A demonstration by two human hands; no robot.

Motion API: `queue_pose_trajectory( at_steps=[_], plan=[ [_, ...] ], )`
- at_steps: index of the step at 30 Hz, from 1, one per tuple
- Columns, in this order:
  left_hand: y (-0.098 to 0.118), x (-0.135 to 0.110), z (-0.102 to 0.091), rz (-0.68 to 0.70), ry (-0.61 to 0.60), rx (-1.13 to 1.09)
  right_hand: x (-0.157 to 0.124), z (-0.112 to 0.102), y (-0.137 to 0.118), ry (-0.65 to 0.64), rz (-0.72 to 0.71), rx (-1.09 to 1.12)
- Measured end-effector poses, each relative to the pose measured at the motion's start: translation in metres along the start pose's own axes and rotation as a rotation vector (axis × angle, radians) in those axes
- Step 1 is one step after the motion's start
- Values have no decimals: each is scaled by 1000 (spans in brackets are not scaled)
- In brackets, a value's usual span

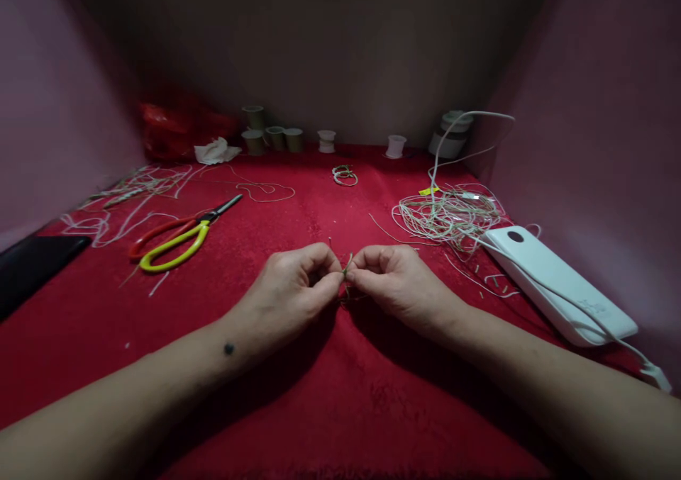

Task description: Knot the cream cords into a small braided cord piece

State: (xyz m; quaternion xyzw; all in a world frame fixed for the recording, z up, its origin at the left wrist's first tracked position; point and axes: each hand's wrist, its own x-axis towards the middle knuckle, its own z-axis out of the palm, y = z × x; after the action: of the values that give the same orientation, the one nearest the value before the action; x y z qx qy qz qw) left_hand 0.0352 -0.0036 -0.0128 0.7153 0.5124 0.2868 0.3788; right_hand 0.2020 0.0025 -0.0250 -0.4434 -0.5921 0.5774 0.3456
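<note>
My left hand [298, 278] and my right hand [399, 278] meet at the middle of the red cloth [298, 423]. Between the fingertips of both is a small piece of thin green cord [345, 271], pinched from either side. A short end of it sticks up, and a bit hangs below the fingers. How the cord is looped or knotted is too small to make out. Beyond the hands lie small cord rings [345, 176]. To the left rest scissors [184, 237] with one red and one yellow handle, blades pointing away to the right.
A tangle of white and green cord [447, 214] lies right, beside a white power bank [564, 288] with a cable. More loose cord [138, 189] is at left, near a black flat object [37, 267]. Several spools [254, 142], a red bag [175, 129] and a jar [451, 134] line the back.
</note>
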Motion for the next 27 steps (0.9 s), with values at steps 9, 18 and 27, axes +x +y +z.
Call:
queue_pose_trajectory(
  at_steps=[9, 18, 27],
  plan=[
    [2, -3, 3, -88, -1, -259, -6, 3, -3, 69, 81, 48],
    [10, -6, -7, -178, -157, -330, -9, 0, -9, 33, 245, 134],
    [-42, -72, -155, -368, 533, 796, -5, -8, -9, 61, 295, 141]
  ],
)
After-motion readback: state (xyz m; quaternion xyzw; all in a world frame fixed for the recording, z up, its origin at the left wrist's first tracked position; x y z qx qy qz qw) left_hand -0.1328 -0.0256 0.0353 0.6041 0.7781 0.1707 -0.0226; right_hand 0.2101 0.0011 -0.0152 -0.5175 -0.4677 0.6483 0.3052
